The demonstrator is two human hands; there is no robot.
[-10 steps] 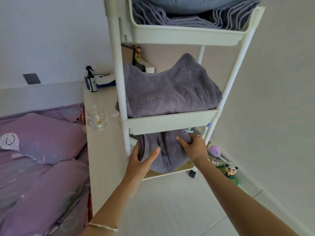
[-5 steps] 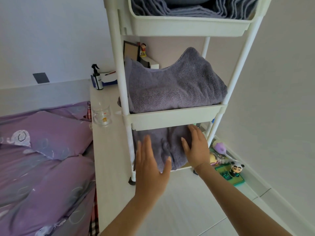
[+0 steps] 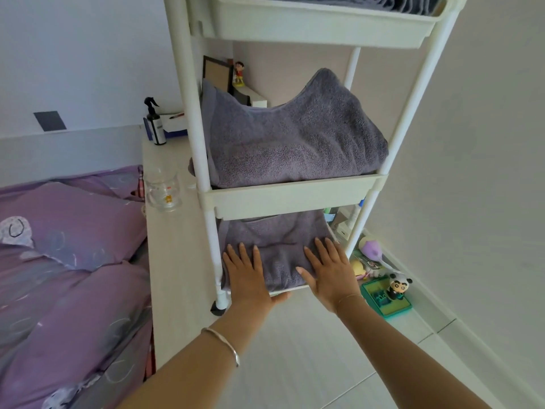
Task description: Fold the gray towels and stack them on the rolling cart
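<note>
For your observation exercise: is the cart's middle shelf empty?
No, a gray towel lies on the middle shelf of the cart.

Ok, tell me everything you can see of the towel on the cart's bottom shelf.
The bottom towel is gray-purple terry cloth, folded into a thick, soft bundle with a crease across its top. It lies flat on the lowest tier of the rolling cart, spanning it from side to side. Its rear part is hidden under the middle tray. The left hand and right hand both rest flat on its front, fingers straight.

Cart [image 3: 289,199] stood right of bed [image 3: 73,231]; middle towel [image 3: 289,149] on middle shelf, bottom towel [image 3: 277,237] below; glass [image 3: 162,191] left of cart, panda toy [image 3: 398,286] right.
</note>
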